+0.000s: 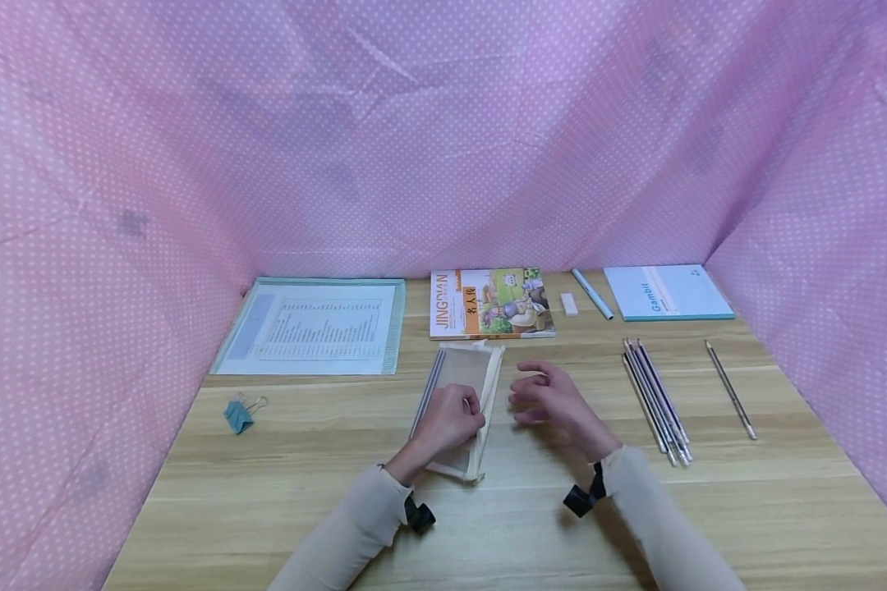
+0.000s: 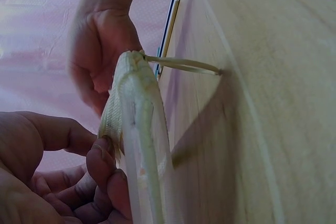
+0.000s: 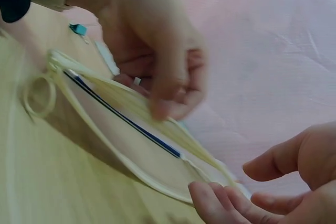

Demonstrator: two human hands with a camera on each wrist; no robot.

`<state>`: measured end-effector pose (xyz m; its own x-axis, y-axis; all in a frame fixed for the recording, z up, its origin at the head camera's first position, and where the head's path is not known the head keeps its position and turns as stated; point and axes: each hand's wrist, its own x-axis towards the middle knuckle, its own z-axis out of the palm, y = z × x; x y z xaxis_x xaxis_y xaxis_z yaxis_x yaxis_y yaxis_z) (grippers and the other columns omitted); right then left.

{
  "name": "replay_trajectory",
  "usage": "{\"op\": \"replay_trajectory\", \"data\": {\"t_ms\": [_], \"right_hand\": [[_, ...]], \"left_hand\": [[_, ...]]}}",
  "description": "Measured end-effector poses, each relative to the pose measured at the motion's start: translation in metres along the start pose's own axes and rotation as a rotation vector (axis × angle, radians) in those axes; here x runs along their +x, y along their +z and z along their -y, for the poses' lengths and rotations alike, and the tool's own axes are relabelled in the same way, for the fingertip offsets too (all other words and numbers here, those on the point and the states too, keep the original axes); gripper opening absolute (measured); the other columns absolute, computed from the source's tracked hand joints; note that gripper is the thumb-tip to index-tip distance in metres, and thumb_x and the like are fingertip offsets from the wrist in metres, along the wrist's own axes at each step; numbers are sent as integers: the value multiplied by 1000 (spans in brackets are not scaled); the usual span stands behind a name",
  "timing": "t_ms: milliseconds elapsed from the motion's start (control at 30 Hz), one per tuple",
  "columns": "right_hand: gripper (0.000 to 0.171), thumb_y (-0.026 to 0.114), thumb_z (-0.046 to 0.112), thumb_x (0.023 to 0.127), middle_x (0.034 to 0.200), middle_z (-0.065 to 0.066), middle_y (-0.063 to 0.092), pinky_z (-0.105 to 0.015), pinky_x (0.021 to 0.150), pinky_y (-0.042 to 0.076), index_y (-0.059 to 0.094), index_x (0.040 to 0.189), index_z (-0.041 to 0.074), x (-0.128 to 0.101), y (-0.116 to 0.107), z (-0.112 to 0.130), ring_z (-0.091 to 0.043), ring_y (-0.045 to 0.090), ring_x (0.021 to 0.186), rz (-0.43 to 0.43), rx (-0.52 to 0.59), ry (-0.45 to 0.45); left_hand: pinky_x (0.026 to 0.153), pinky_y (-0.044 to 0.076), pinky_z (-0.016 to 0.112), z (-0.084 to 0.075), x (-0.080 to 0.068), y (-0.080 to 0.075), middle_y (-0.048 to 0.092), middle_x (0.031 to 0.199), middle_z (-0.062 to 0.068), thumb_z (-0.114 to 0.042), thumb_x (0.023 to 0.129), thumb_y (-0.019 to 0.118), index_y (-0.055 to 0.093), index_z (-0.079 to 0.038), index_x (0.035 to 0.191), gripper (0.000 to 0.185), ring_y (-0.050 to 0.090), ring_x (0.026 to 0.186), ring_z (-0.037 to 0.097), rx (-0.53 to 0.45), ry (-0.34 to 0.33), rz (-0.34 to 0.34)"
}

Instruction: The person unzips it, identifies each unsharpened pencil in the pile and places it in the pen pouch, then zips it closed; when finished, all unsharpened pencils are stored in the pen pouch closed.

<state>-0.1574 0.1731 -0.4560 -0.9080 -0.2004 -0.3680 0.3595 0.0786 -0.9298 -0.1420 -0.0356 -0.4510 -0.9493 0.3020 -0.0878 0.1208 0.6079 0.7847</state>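
A translucent pencil pouch (image 1: 467, 362) with a cream zipper edge lies mid-table; the right wrist view shows its mouth spread apart. At least one dark blue pencil (image 3: 128, 120) is inside. My left hand (image 1: 449, 420) pinches the pouch's edge between thumb and fingers, as the left wrist view also shows. Just right of the pouch, my right hand (image 1: 558, 408) hovers with its fingers spread and loosely bent, holding nothing. Farther right lies a bunch of several pencils (image 1: 656, 402), and a single pencil (image 1: 732, 390) rests apart from them.
A magazine (image 1: 491, 304), a white eraser (image 1: 568, 304), a light blue pen (image 1: 593, 294) and a pale blue notebook (image 1: 668, 292) line the back. Back left, a printed sheet (image 1: 318, 328) lies on a teal-edged folder. A teal binder clip (image 1: 240, 416) sits at the left.
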Motion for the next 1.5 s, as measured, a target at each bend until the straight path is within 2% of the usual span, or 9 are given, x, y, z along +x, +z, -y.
{"op": "replay_trajectory", "data": {"t_ms": [167,333,500,700,800,933,1033,1267,1500], "right_hand": [[56,50,10,101,130,-27,56,-38,84,61,28,151,-3,-8,-23,6,-19,70,98,-12,-24,-28],[58,50,12,102,125,-16,60,-35,84,60,24,152,-3,-17,-45,11,-10,68,96,-12,-41,-42],[60,51,15,103,116,0,63,-38,88,59,23,152,-4,-25,-67,13,-8,68,99,14,-58,-65],[56,52,17,103,107,12,64,-36,86,60,28,148,-7,-33,-95,12,-4,69,97,10,-99,-131],[48,51,17,103,105,14,64,-33,85,60,34,143,-3,-36,-109,11,-4,68,97,5,-99,-160],[28,51,14,103,104,16,65,-31,83,60,45,131,13,-41,-128,8,-4,68,97,6,-56,-185],[21,51,12,103,103,16,66,-30,81,60,49,122,22,-44,-141,7,-3,69,96,3,-22,-201],[24,51,8,102,104,16,68,-29,78,61,49,119,24,-50,-168,2,-3,70,94,-12,-24,-235],[30,49,0,101,95,12,70,-26,75,61,53,111,28,-52,-191,-8,-6,72,87,-29,52,-248]], "left_hand": [[43,36,21,1,0,1,54,55,-3,-2,78,64,64,-6,69,10,48,46,7,4,4,-8],[44,36,20,0,0,1,55,56,-3,-2,79,65,64,-7,70,11,48,47,7,7,-6,-1],[44,36,20,0,0,2,55,57,-3,-3,80,66,64,-7,71,10,49,48,7,0,-23,17],[45,36,20,0,0,3,54,56,-4,-3,80,66,64,-7,71,11,49,48,8,13,-20,12],[46,36,21,0,0,3,53,56,-4,-3,80,66,64,-7,70,11,49,49,8,15,-20,11],[46,36,21,0,0,3,52,57,-4,-3,80,66,64,-7,70,11,48,50,8,18,-18,8],[46,36,20,-1,0,3,52,57,-4,-3,80,66,64,-7,70,11,48,50,8,21,-22,8],[46,36,20,-1,0,2,53,57,-4,-3,81,66,64,-7,71,11,49,50,8,13,-32,21],[46,35,21,-1,0,2,51,56,-4,-2,80,66,64,-7,71,11,48,50,8,8,-19,11]]}}
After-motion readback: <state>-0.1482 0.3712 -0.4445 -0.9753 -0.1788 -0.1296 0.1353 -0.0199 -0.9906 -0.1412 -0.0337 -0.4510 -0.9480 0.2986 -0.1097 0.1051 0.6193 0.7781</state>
